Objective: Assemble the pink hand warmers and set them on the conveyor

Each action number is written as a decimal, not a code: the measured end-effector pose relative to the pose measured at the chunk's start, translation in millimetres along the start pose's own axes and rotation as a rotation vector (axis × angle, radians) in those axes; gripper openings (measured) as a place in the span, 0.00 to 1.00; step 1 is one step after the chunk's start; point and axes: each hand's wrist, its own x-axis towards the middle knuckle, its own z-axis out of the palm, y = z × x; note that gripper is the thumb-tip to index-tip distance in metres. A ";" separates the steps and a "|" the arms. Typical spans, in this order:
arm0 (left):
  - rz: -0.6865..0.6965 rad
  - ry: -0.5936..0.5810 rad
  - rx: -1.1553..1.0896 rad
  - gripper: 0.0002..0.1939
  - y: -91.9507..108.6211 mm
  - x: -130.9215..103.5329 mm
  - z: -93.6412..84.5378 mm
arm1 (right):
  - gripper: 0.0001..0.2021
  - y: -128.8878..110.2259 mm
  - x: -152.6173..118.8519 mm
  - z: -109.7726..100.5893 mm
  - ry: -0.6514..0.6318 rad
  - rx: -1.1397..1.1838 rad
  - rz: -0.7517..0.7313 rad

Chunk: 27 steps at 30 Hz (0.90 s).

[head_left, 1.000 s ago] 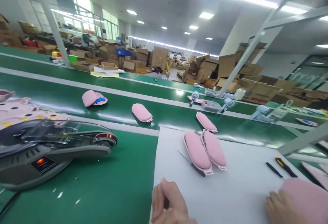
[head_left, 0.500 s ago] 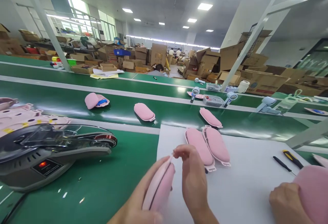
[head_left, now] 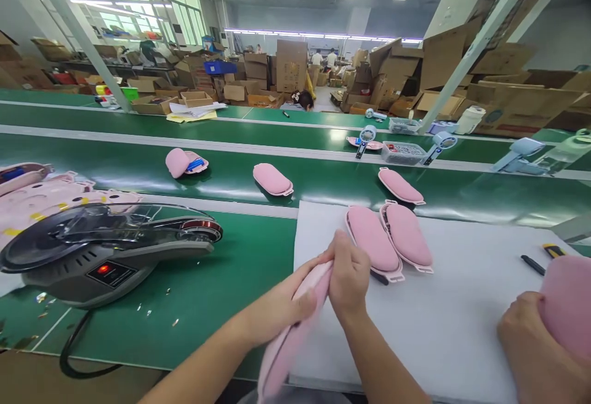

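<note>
A pink oval case with two rounded halves stands on edge in front of me, its lower end blurred. My left hand is wrapped round its side, thumb on the near half. At the upper end, my right hand is closed on the case's tip; its fingers hide the spot. Just beyond my right hand, a pink case lies beside a second pink case on the white sheet. A dark tool end pokes out from under the nearer one.
At right, another person's hand holds a pink case near screwdrivers. A tape dispenser stands left on the green bench. More pink cases lie on the green belt, with blue handheld fans behind.
My right hand has gone from loosely curled beside the case tip to closed on it. My left hand has moved up along the case. The camera view has tilted down slightly.
</note>
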 end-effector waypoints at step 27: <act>0.238 0.266 0.770 0.15 -40.0 -15.6 -7.5 | 0.09 19.7 -40.0 -45.4 -0.433 -0.803 -0.683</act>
